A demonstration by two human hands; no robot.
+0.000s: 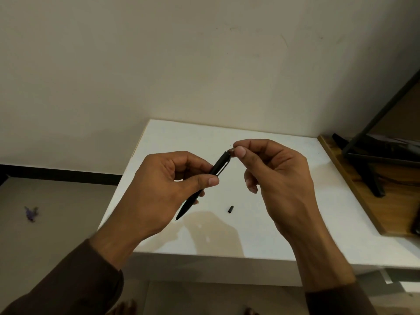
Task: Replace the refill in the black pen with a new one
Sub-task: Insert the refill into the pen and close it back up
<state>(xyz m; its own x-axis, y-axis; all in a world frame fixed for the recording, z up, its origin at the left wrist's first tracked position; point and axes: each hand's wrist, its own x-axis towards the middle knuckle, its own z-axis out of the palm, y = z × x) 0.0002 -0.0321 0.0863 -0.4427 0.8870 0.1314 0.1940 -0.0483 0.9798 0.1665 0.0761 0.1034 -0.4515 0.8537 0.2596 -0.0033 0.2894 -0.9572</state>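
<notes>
I hold a slim black pen [217,167] tilted in the air above the white table [295,178], its tip pointing down-left and its clip end up-right. My left hand [168,189] grips the barrel near its middle between thumb and fingers. My right hand [272,178] pinches a small dark piece at the pen's top end between thumb and forefinger. A small black cap-like part [230,209] lies on the table below the hands. No separate refill shows.
The table stands in a corner against a plain wall. To its right a wooden board [354,185] carries a black metal stand [372,160]. A small purple scrap [31,213] lies on the floor at left.
</notes>
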